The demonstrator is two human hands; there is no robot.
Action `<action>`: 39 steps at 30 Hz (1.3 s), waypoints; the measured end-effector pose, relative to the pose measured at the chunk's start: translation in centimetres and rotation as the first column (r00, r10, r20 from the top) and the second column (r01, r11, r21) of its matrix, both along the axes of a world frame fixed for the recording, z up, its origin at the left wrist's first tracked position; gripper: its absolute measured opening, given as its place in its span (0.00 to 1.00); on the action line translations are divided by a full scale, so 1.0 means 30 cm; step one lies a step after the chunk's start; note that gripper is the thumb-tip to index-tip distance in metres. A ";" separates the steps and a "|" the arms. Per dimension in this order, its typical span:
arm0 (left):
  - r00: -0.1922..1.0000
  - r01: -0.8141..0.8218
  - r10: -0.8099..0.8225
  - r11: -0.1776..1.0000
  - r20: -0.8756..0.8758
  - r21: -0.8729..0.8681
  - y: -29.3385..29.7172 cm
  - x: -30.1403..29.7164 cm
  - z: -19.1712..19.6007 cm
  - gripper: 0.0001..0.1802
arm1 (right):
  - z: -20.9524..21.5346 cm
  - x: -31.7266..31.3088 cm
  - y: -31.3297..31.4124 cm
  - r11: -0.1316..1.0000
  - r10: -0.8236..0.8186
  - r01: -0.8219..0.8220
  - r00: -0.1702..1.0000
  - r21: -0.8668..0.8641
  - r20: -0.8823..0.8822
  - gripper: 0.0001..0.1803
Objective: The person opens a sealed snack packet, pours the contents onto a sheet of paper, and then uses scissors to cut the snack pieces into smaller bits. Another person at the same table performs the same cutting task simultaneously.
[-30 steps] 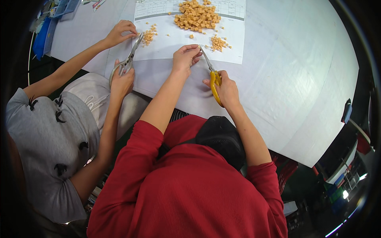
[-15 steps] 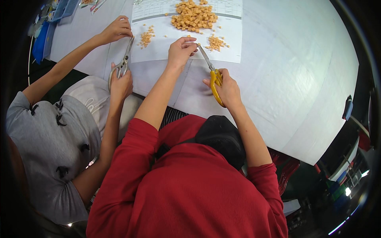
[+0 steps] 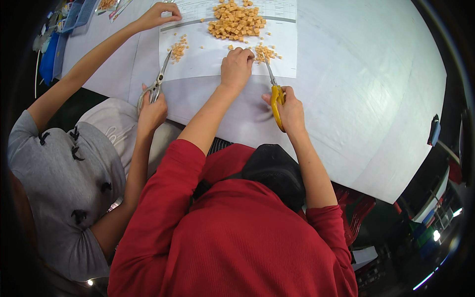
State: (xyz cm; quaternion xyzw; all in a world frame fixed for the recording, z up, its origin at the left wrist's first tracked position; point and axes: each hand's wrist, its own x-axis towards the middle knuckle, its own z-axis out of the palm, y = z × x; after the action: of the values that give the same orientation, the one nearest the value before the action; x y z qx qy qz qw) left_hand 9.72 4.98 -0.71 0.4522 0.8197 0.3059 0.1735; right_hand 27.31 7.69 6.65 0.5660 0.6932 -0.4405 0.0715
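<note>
In my right hand [image 3: 292,111] is a pair of scissors [image 3: 277,110] with yellow handles. Their blades point away from me, and the tips reach into a small pile of tiny orange-tan cubes [image 3: 266,52] on the paper. My left hand [image 3: 236,68] hovers or rests just left of that pile, its fingers drawn together. Whether a small piece is between those fingertips is too small to tell. Beyond both hands lies a bigger heap of larger orange-tan cubes [image 3: 236,22].
A printed paper sheet [image 3: 217,67] lies under the cubes on the white table [image 3: 356,89]. At left, a co-worker's hand [image 3: 153,116] holds metal scissors [image 3: 159,81] beside another small pile [image 3: 178,49]; the other hand [image 3: 166,14] reaches farther. Blue baskets [image 3: 81,15] stand far left.
My left hand has moved right toward the small pile. The yellow-handled scissors have shifted right, away from my left fingertips. The co-worker's free hand has moved farther away, off the metal scissors' tips.
</note>
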 end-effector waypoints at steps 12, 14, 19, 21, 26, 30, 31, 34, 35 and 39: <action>0.524 -0.351 0.260 0.933 0.811 -0.073 -0.001 -0.052 0.085 0.10 | 0.022 -0.015 -0.030 0.993 0.117 -0.115 0.993 0.034 -0.035 0.40; 0.575 -0.320 0.239 0.946 0.783 -0.053 -0.004 -0.053 0.088 0.10 | 0.027 -0.019 -0.029 0.990 0.133 -0.132 0.991 0.038 -0.027 0.40; 0.717 -0.231 0.186 0.973 0.672 -0.023 -0.016 -0.052 0.080 0.13 | 0.033 -0.025 -0.025 0.992 0.123 -0.122 0.992 0.039 -0.012 0.39; 0.793 -0.244 0.210 0.970 0.572 -0.018 -0.020 -0.066 0.074 0.14 | 0.030 -0.025 -0.019 0.994 0.109 -0.109 0.994 0.020 0.006 0.39; 0.925 -0.299 0.302 0.953 0.229 -0.047 -0.051 -0.164 0.060 0.12 | -0.039 -0.003 -0.014 0.997 0.070 -0.071 0.997 0.020 0.042 0.40; 0.951 -0.283 0.285 0.958 0.121 -0.037 -0.036 -0.173 0.049 0.11 | -0.034 0.000 -0.012 0.999 0.040 -0.041 0.999 0.012 0.033 0.40; 0.954 -0.281 0.284 0.959 0.099 -0.046 -0.035 -0.177 0.051 0.11 | -0.021 -0.008 -0.014 0.998 0.050 -0.050 0.998 0.027 0.033 0.40; 0.966 -0.253 0.256 0.966 0.045 -0.058 -0.021 -0.176 0.036 0.11 | -0.021 -0.003 -0.015 0.997 0.047 -0.048 0.999 0.052 0.026 0.39; 0.972 -0.234 0.235 0.970 0.018 -0.064 -0.016 -0.181 0.036 0.11 | -0.022 -0.004 -0.016 0.998 0.043 -0.044 0.999 0.052 0.016 0.39; 0.910 -0.256 0.298 0.951 0.288 -0.176 0.002 -0.163 0.106 0.11 | 0.006 -0.021 -0.022 0.999 0.052 -0.052 0.997 0.012 -0.055 0.39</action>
State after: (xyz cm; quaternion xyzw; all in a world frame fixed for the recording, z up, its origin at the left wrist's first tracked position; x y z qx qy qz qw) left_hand 4.83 5.04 2.48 0.2645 0.8566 0.3389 0.2854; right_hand 26.68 7.03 6.83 0.5356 0.7118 -0.4503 0.0607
